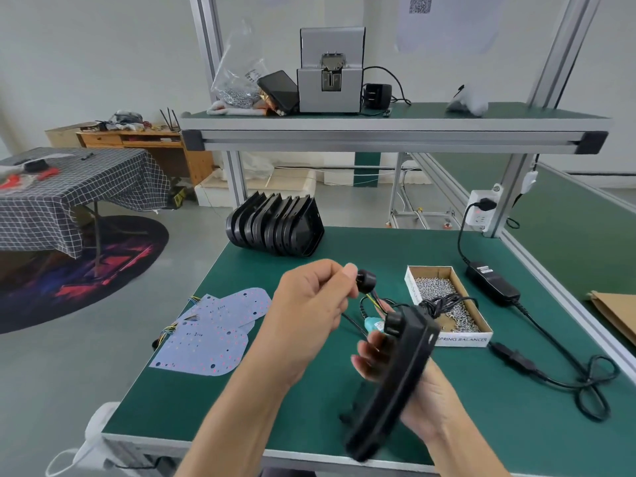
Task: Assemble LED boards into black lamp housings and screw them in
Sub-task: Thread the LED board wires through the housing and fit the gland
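Observation:
My right hand (pixel 418 383) grips a black lamp housing (pixel 392 380), held on edge above the green table (pixel 241 401). Coloured wires (pixel 373 301) come out of the housing's top end. Just above it, my left hand (pixel 309 315) pinches a small black round grommet (pixel 365 281) on those wires. Several white LED boards (pixel 213 332) with wire tails lie flat at the left of the table. A row of empty black housings (pixel 275 223) stands on edge at the far side.
An open cardboard box of screws (pixel 444 301) sits just right of my hands. A black power adapter (pixel 492 282) and its looped cable (pixel 592 383) lie at the right. A screw feeder machine (pixel 330 72) stands on the upper shelf.

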`<move>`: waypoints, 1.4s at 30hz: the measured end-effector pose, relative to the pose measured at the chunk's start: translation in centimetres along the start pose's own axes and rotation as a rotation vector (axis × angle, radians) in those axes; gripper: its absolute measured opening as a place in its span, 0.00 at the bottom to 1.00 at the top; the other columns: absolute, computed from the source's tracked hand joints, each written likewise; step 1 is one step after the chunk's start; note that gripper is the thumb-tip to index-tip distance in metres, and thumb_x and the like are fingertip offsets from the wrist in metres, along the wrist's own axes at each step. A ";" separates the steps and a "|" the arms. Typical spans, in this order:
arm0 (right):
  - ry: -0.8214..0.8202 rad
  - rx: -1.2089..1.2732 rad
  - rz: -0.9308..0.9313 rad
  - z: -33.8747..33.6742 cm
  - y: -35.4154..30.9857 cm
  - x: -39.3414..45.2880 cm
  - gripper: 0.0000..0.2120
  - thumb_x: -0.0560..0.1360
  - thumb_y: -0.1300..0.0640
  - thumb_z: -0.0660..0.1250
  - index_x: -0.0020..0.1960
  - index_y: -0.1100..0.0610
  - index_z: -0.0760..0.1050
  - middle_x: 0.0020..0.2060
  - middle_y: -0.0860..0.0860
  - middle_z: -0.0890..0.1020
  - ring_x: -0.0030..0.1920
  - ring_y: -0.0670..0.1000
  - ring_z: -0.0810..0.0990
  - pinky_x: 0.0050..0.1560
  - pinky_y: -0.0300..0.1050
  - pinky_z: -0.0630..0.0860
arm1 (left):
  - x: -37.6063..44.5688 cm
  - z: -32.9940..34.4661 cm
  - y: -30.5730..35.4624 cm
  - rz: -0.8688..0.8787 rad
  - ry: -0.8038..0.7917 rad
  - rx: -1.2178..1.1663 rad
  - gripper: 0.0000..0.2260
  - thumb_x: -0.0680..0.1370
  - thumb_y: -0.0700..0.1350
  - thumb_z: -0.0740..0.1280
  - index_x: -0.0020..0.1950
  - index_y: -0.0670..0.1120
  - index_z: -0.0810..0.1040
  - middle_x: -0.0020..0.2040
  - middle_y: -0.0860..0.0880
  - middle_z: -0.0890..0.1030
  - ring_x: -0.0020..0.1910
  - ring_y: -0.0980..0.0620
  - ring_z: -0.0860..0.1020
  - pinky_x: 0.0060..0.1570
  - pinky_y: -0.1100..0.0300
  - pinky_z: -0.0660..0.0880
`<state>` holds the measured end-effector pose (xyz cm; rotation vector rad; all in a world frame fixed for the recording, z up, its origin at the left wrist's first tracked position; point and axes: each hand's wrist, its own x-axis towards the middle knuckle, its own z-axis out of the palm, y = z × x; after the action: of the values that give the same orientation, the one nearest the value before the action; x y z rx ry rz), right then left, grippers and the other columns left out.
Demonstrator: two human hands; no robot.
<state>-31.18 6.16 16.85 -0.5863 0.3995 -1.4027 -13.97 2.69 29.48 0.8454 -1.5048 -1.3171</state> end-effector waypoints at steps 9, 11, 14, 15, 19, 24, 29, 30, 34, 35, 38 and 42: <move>0.165 -0.495 -0.307 1.8 -6.5 -0.1 0.24 0.76 0.62 0.61 0.72 0.64 0.75 0.70 0.58 0.79 0.75 0.56 0.73 0.80 0.60 0.61 | -0.2 -0.1 0.9 0.125 0.040 0.347 0.14 0.81 0.56 0.66 0.38 0.51 0.78 0.28 0.54 0.63 0.28 0.52 0.58 0.27 0.60 0.56; 0.255 -0.846 -0.425 3.8 -8.0 -0.3 0.21 0.80 0.56 0.57 0.67 0.53 0.81 0.68 0.47 0.82 0.74 0.48 0.74 0.77 0.55 0.65 | 0.3 0.1 0.4 0.116 0.059 0.434 0.15 0.83 0.53 0.66 0.38 0.50 0.77 0.26 0.57 0.63 0.25 0.55 0.58 0.25 0.66 0.57; 0.154 -1.309 -0.488 6.6 -9.0 -0.3 0.17 0.81 0.42 0.60 0.66 0.36 0.80 0.58 0.28 0.82 0.59 0.36 0.80 0.63 0.34 0.72 | 0.9 0.8 -0.3 0.086 0.032 0.498 0.15 0.84 0.52 0.64 0.39 0.48 0.75 0.26 0.57 0.64 0.26 0.56 0.60 0.26 0.65 0.59; 0.069 -1.439 -0.454 7.2 -8.9 0.0 0.16 0.81 0.42 0.63 0.68 0.36 0.78 0.59 0.27 0.81 0.59 0.36 0.80 0.63 0.31 0.71 | 1.0 1.1 -0.5 0.077 0.018 0.499 0.16 0.85 0.52 0.64 0.38 0.48 0.73 0.27 0.57 0.65 0.26 0.56 0.60 0.28 0.63 0.60; -0.064 -1.552 -0.390 7.5 -8.1 0.9 0.14 0.83 0.51 0.69 0.67 0.41 0.80 0.55 0.36 0.83 0.60 0.42 0.80 0.61 0.39 0.75 | 1.3 1.3 -1.1 0.028 -0.028 0.420 0.19 0.84 0.53 0.63 0.35 0.47 0.68 0.29 0.57 0.66 0.31 0.52 0.62 0.35 0.52 0.61; -0.057 -1.608 -0.386 6.6 -7.7 1.0 0.05 0.82 0.48 0.68 0.56 0.41 0.82 0.48 0.41 0.83 0.54 0.46 0.81 0.55 0.44 0.75 | 0.9 0.8 -1.2 0.065 -0.058 0.520 0.18 0.84 0.52 0.64 0.36 0.48 0.77 0.27 0.55 0.68 0.29 0.54 0.62 0.32 0.54 0.61; -0.009 -1.588 -0.401 6.7 -7.6 0.7 0.08 0.80 0.49 0.70 0.57 0.41 0.84 0.46 0.35 0.84 0.44 0.36 0.81 0.45 0.28 0.70 | 1.3 0.8 -0.8 0.121 -0.019 0.580 0.19 0.83 0.51 0.64 0.35 0.43 0.73 0.27 0.55 0.65 0.27 0.54 0.61 0.27 0.60 0.60; 0.012 -1.605 -0.380 6.6 -7.6 0.6 0.08 0.80 0.50 0.71 0.57 0.41 0.85 0.47 0.35 0.85 0.46 0.37 0.81 0.48 0.30 0.70 | 1.3 1.0 -0.8 0.113 -0.028 0.586 0.19 0.84 0.50 0.65 0.35 0.43 0.71 0.26 0.56 0.63 0.27 0.54 0.60 0.27 0.60 0.59; 0.085 -1.653 -0.250 6.4 -7.3 -0.2 0.10 0.79 0.51 0.71 0.56 0.39 0.86 0.47 0.39 0.87 0.47 0.43 0.82 0.57 0.48 0.76 | 0.7 1.7 -1.2 0.060 -0.043 0.576 0.19 0.84 0.48 0.65 0.37 0.39 0.71 0.24 0.56 0.61 0.25 0.55 0.59 0.26 0.61 0.58; 0.090 -1.650 -0.211 6.4 -7.4 -0.5 0.10 0.79 0.51 0.70 0.56 0.39 0.86 0.47 0.41 0.87 0.49 0.45 0.83 0.62 0.50 0.75 | 0.7 1.9 -1.4 0.045 -0.037 0.575 0.19 0.84 0.48 0.64 0.37 0.38 0.72 0.23 0.57 0.61 0.24 0.56 0.58 0.25 0.62 0.58; 0.106 -1.703 -0.066 6.5 -8.1 -1.1 0.11 0.79 0.48 0.68 0.59 0.38 0.85 0.61 0.35 0.83 0.68 0.36 0.75 0.78 0.53 0.62 | 0.4 2.4 -1.3 0.012 -0.050 0.568 0.19 0.84 0.49 0.64 0.34 0.44 0.72 0.22 0.57 0.62 0.23 0.56 0.58 0.23 0.64 0.57; 0.063 -1.822 0.087 6.5 -9.6 -1.8 0.13 0.78 0.45 0.65 0.59 0.37 0.84 0.70 0.37 0.78 0.78 0.38 0.64 0.83 0.55 0.50 | 0.3 3.2 -0.9 0.014 -0.065 0.564 0.21 0.84 0.48 0.64 0.32 0.46 0.67 0.22 0.56 0.62 0.24 0.56 0.58 0.24 0.64 0.57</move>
<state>-35.22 8.26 27.63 -1.9009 1.7431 -0.6146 -17.15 3.28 28.73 1.1445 -1.9693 -0.9191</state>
